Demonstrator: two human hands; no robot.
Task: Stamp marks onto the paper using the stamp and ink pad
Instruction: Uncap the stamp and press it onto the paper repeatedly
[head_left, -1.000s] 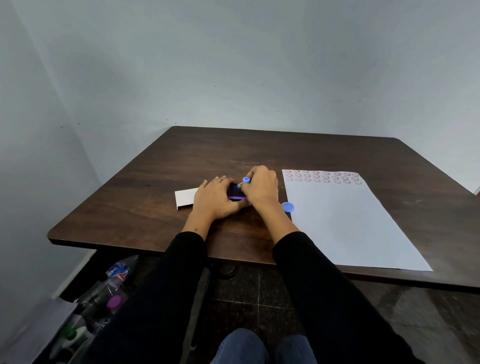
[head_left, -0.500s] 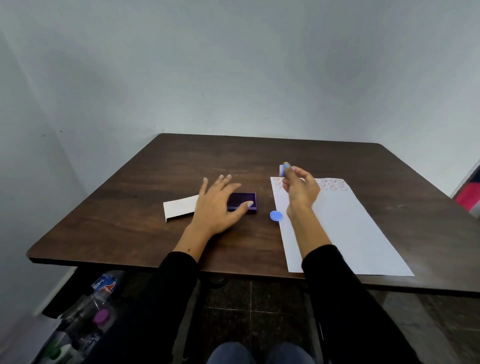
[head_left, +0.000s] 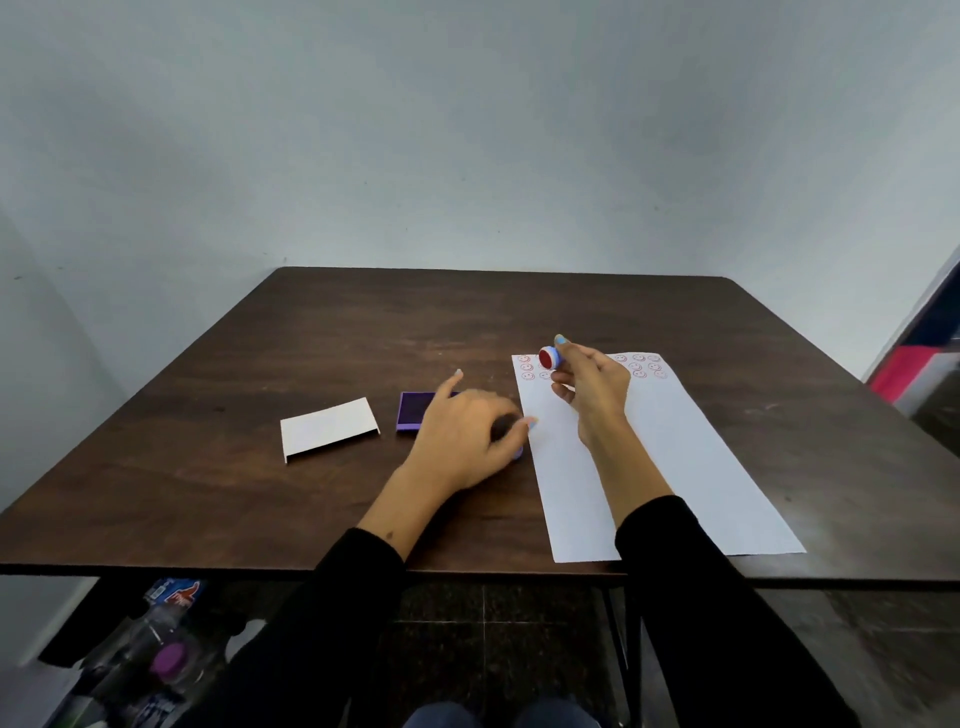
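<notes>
A white paper (head_left: 665, 467) lies on the right half of the dark wooden table (head_left: 260, 493), with rows of red smiley marks along its far edge. My right hand (head_left: 592, 387) hovers over that far edge, pinching a small round blue stamp (head_left: 549, 357) whose red inked face is tilted toward me. The open purple ink pad (head_left: 413, 410) sits left of the paper. My left hand (head_left: 462, 436) rests flat on the table between pad and paper, fingers apart, thumb tip at the paper's left edge. It covers most of a small blue cap (head_left: 517, 454).
A white folded card sleeve (head_left: 328, 427) lies left of the ink pad. Plastic bottles (head_left: 156, 660) lie on the floor under the table's left front corner. A red and white object (head_left: 914, 379) stands past the table's right edge.
My left hand slid right, off the ink pad, to the paper's edge and over the blue cap. My right hand carried the stamp from the pad to the paper's far edge and turned its face up.
</notes>
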